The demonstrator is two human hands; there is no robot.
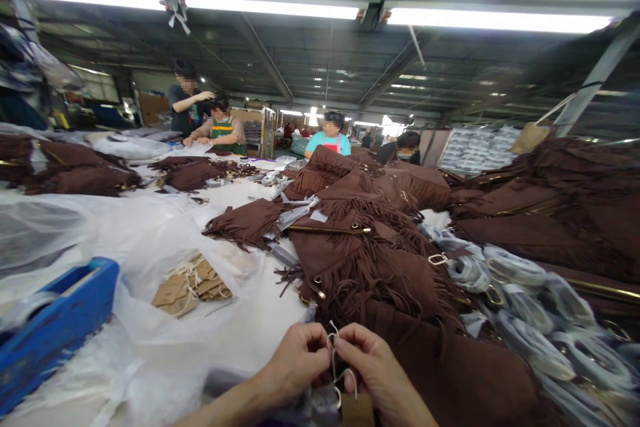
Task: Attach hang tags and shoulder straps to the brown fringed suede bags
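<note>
At the bottom centre, my left hand (303, 357) and my right hand (367, 353) meet, fingertips pinched on a thin white string (334, 347). From the string hangs a brown cardboard tag (357, 409), just below my right hand. Something in clear plastic (325, 401) lies beneath my fingers, partly hidden. Right behind my hands spreads a heap of brown fringed bags (370, 267) with gold zips and rings. To the left, a pile of cardboard tags with white strings (193, 285) rests on thin white wrapping.
A blue tape dispenser (60, 327) stands at the left. Plastic-wrapped straps (530, 307) with metal clips lie at the right, below more stacked brown bags (560, 200). Several people, one in a turquoise top (316, 141), are across the white table (230, 197).
</note>
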